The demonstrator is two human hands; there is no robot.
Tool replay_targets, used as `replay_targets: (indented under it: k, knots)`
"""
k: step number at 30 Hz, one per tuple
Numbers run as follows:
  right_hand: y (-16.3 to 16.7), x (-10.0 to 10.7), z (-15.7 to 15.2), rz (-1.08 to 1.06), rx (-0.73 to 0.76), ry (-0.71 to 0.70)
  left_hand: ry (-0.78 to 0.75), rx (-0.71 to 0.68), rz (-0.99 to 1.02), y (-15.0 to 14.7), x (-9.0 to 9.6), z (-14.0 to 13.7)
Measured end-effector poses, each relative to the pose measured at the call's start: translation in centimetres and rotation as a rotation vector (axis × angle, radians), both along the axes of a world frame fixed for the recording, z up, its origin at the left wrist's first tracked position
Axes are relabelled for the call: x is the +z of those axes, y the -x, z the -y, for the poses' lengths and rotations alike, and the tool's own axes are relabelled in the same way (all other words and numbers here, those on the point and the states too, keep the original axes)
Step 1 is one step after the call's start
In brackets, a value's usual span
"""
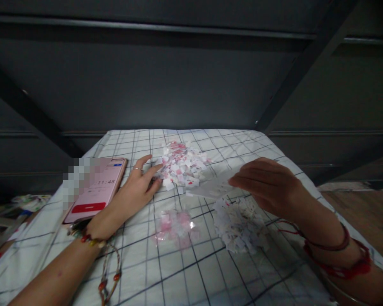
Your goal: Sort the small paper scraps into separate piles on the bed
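Observation:
My left hand (142,182) rests at the left edge of a heap of small white and pink paper pieces (181,163). Its fingers are spread, the tips at the pieces, and I see nothing held in them. In my right hand (268,187), closed with the fingers together, is a thin whitish translucent sheet (215,185). The sheet tilts toward the heap, its far edge beside the nearest pieces. Below that hand lies a pile of whitish scraps (239,225). Left of it, small shiny clear-and-pink pieces (177,227) form a flat cluster.
A phone (95,187) with a lit pink screen lies left of my left forearm. A white cloth with dark grid lines (191,276) covers the surface. Dark panels (159,80) stand behind its far edge. Wooden floor (364,208) shows at the right.

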State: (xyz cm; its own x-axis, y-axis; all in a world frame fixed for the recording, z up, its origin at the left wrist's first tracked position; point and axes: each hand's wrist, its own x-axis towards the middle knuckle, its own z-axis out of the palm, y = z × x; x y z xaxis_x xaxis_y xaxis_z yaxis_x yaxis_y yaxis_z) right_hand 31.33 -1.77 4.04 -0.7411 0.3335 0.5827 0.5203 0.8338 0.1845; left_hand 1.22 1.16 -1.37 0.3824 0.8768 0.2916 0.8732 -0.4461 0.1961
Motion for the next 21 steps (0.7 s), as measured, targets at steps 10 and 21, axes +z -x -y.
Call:
replay_targets:
  k: [10, 21]
  knots:
    - [1.5, -0.4, 0.3, -0.01, 0.049, -0.068, 0.001, 0.01, -0.004, -0.1, -0.1, 0.0]
    - [0.9, -0.3, 0.3, -0.049, 0.02, -0.092, 0.011, -0.009, 0.003, -0.1, -0.1, -0.1]
